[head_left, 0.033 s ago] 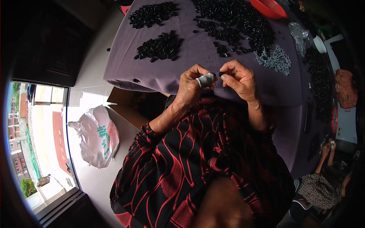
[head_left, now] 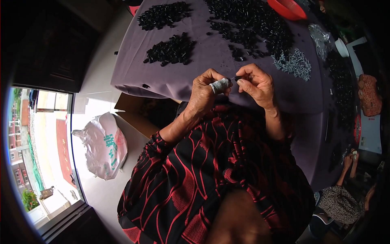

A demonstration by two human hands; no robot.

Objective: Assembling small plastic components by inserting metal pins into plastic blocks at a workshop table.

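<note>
Hands meet above the surface [head_left: 170, 81] edge: left hand [head_left: 205, 91] and right hand [head_left: 254, 83] both pinch a tiny black part [head_left: 237, 78], probably light, stiff plastic; best gripped at its ends.

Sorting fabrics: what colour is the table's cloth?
Plain dull purple tablecloth, clearest in the head view.

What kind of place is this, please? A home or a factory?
Probably a home-style workroom for small assembly piecework. A table under a purple cloth holds piles of small black plastic parts and silvery metal pieces; another person sits alongside.
</note>
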